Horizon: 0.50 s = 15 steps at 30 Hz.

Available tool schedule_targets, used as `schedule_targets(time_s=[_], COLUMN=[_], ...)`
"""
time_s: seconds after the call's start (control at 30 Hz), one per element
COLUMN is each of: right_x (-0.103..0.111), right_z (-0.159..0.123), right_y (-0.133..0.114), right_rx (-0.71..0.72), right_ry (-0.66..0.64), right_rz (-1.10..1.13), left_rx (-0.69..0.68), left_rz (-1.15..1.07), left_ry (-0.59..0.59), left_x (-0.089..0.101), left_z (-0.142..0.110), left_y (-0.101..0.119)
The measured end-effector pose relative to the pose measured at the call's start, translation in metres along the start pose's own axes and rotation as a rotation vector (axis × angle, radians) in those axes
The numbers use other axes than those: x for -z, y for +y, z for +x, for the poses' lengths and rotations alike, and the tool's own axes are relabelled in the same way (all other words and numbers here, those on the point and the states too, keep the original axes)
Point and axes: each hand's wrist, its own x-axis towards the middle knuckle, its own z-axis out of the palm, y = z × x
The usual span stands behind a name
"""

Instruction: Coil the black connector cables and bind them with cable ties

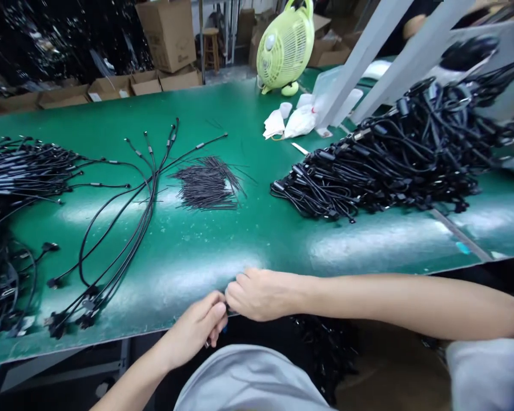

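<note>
At the near edge of the green table [248,240], the left hand [197,328] and right hand [257,294] meet, fingertips pinched narrow on a small dark cable piece [227,310] between them. It is mostly hidden, so its long axis cannot be told. Both hands touch it; loose thin ties [208,184] lie farther off, straight ahead.

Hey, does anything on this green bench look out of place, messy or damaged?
Nothing looks damaged or spilled. The oddest thing is the crumpled white bags lying loose by the green fan, among cable work. The cable piles are tangled, and the thin black ties lie in one heap.
</note>
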Motion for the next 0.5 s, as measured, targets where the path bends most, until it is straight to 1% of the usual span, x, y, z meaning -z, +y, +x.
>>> schedule_targets(time_s=[0.03, 0.1, 0.13, 0.17, 0.2, 0.23, 0.27, 0.3, 0.33, 0.37, 0.4, 0.47, 0.5], right_x=[0.000, 0.001, 0.003, 0.005, 0.006, 0.006, 0.004, -0.001, -0.008, -0.018, -0.030, -0.058, -0.073], right_z=[0.000, 0.004, 0.008, 0.013, 0.019, 0.026, 0.033, 0.040, 0.046, 0.052, 0.056, 0.064, 0.067], right_y=[0.000, 0.005, 0.013, 0.027, 0.046, 0.070, 0.100, 0.134, 0.170, 0.207, 0.243, 0.308, 0.335], right_rx=[0.023, 0.029, 0.011, -0.006, -0.029, -0.078, -0.154, -0.284, -0.518, -0.767, -0.879, -0.994, -1.028], right_ry=[-0.027, -0.127, -0.182, -0.228, -0.253, -0.251, -0.236, -0.198, -0.159, -0.149, -0.142, -0.131, -0.123], right_rz=[0.026, 0.155, 0.263, 0.395, 0.530, 0.636, 0.709, 0.709, 0.613, 0.490, 0.421, 0.332, 0.295], left_rx=[-0.022, -0.104, -0.142, -0.167, -0.175, -0.173, -0.166, -0.162, -0.165, -0.177, -0.198, -0.231, -0.228], left_rz=[0.113, 0.324, 0.384, 0.404, 0.385, 0.336, 0.267, 0.201, 0.151, 0.126, 0.125, 0.154, 0.153], left_ry=[0.008, 0.069, 0.117, 0.167, 0.214, 0.257, 0.295, 0.331, 0.362, 0.391, 0.419, 0.464, 0.474], left_x=[0.000, 0.002, 0.005, 0.008, 0.012, 0.016, 0.020, 0.024, 0.026, 0.027, 0.027, 0.026, 0.027], left_z=[-0.001, -0.002, -0.001, 0.001, 0.003, 0.006, 0.008, 0.011, 0.014, 0.016, 0.018, 0.021, 0.024], left_y=[0.001, 0.003, 0.003, 0.002, 0.001, 0.000, -0.002, -0.005, -0.009, -0.013, -0.017, -0.027, -0.032])
